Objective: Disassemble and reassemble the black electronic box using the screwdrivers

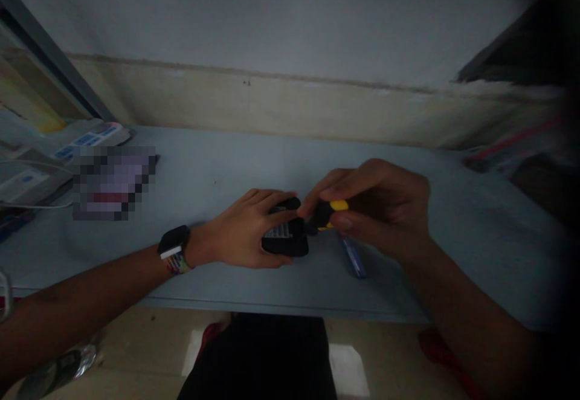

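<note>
My left hand (pixel 244 228) lies over a rounded black device (pixel 296 246) on the table, its fingers and thumb gripping the sides. A printed label with pale lines shows on the device's upper face. The exact kind of device cannot be made out. Between the thumb and fingers of my right hand (pixel 385 206) is a short, thick black-and-yellow screwdriver (pixel 324 214). Its dark front end points left, at the device's right edge; whether the tip touches is hidden. Below my right hand a slim blue pen-like item (pixel 353 257) lies on the table.
The grey-blue table (pixel 190 164) runs along a wall (pixel 281 104). At the left lie a blurred-out flat object (pixel 115 182), a white power strip (pixel 90 140) and a white cable (pixel 36 206). A clear plastic bag (pixel 512 146) sits far right. On the floor stands a bottle (pixel 67 367).
</note>
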Action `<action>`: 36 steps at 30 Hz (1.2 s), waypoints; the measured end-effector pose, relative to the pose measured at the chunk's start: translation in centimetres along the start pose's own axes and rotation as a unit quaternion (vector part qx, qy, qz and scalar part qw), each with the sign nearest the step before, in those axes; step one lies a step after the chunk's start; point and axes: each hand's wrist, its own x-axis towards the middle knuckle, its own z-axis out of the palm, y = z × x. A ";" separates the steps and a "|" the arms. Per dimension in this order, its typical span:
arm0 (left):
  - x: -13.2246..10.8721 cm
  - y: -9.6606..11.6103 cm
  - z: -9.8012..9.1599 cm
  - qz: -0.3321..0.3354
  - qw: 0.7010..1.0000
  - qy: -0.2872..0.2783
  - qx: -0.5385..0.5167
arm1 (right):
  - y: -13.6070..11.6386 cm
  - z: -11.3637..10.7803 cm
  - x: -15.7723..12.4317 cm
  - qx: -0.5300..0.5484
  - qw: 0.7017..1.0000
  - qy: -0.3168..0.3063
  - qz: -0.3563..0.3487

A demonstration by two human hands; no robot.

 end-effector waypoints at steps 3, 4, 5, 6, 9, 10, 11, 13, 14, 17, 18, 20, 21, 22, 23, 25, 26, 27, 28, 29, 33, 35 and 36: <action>-0.1 -0.2 0.2 0.002 1.000 0.002 0.004 | -0.3 -0.5 0.1 -0.039 0.999 -0.012 -0.009; -0.1 -0.3 0.2 0.006 1.000 0.003 0.007 | -0.3 -0.7 0.1 -0.048 0.998 -0.022 -0.015; -0.1 -0.4 0.3 0.009 1.000 0.005 0.011 | -0.4 -0.8 0.2 -0.053 0.998 -0.035 -0.019; -0.1 -0.4 0.3 0.012 1.000 0.006 0.015 | -0.4 -0.9 0.3 -0.053 0.997 -0.048 -0.024; -0.2 -0.5 0.4 0.018 0.999 0.010 0.027 | -0.5 -1.0 0.3 -0.025 0.997 -0.064 -0.018; -0.2 -0.4 0.4 0.018 0.999 0.010 0.029 | -0.6 -0.9 0.3 -0.012 0.998 -0.062 -0.014; -0.2 -0.4 0.4 0.016 0.999 0.010 0.030 | -0.6 -0.8 0.3 0.000 0.998 -0.060 -0.009; -0.1 -0.4 0.5 0.012 0.999 0.011 0.028 | -0.7 -0.5 0.3 0.014 0.999 -0.048 0.006; -0.1 -0.4 0.5 0.011 1.000 0.013 0.025 | -0.7 -0.3 0.3 0.020 0.999 -0.041 0.008; 0.0 -0.4 0.5 0.013 1.000 0.021 0.017 | -0.6 0.2 0.3 0.029 0.999 -0.036 -0.011; 0.0 -0.4 0.5 0.014 1.000 0.022 0.015 | -0.5 0.4 0.3 0.029 0.999 -0.039 -0.014; 0.0 -0.3 0.5 0.014 1.000 0.020 0.016 | -0.5 0.6 0.2 0.025 0.999 -0.040 0.005; 0.0 -0.3 0.4 0.014 1.000 0.018 0.019 | -0.5 0.7 0.2 0.024 0.999 -0.037 0.023; 0.0 -0.3 0.4 0.013 1.000 0.015 0.021 | -0.6 0.7 0.1 0.026 0.998 -0.032 0.039; 0.0 -0.3 0.4 0.012 1.000 0.012 0.024 | -0.7 0.8 0.2 0.033 0.998 -0.028 0.047; 0.0 -0.3 0.3 0.010 1.000 0.007 0.027 | -0.8 0.8 0.3 0.056 0.997 -0.028 0.040; 0.0 -0.3 0.3 0.010 1.000 0.007 0.027 | -0.8 0.8 0.4 0.066 0.997 -0.032 0.035; 0.0 -0.3 0.3 0.010 1.000 0.007 0.027 | -0.7 0.7 0.5 0.073 0.996 -0.034 0.029; 0.0 -0.4 0.4 0.010 1.000 0.009 0.026 | -0.6 0.7 0.6 0.075 0.996 -0.034 0.026; 0.0 -0.4 0.4 0.011 1.000 0.011 0.026 | -0.5 0.6 0.6 0.072 0.997 -0.030 0.026; -0.1 -0.5 0.5 0.017 0.999 0.015 0.029 | 0.1 -0.1 0.9 0.034 0.999 0.003 0.021; -0.1 -0.5 0.5 0.019 0.999 0.013 0.032 | 0.3 -0.5 0.9 0.021 1.000 -0.003 0.016; -0.1 -0.5 0.5 0.021 0.999 0.012 0.033 | 0.3 -0.7 0.9 0.021 1.000 -0.015 0.014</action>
